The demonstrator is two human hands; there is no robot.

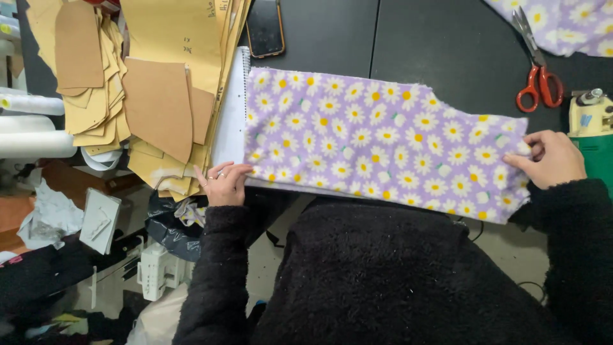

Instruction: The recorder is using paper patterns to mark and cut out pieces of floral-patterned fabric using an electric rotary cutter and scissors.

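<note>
A long piece of purple fabric with white daisies (377, 140) lies flat across the black table (447, 45), over the edge of a spiral notebook (231, 121). My left hand (223, 184) presses flat on the fabric's near-left corner, fingers spread, rings on them. My right hand (550, 158) pinches the fabric's right end between thumb and fingers. Both arms wear black fleece sleeves.
Stacked brown and tan paper patterns (153, 76) lie at the left. A phone (265, 27) rests at the top. Red-handled scissors (538, 80) and more daisy fabric (568, 22) are at the top right. A green and cream machine (590, 131) stands at the right edge.
</note>
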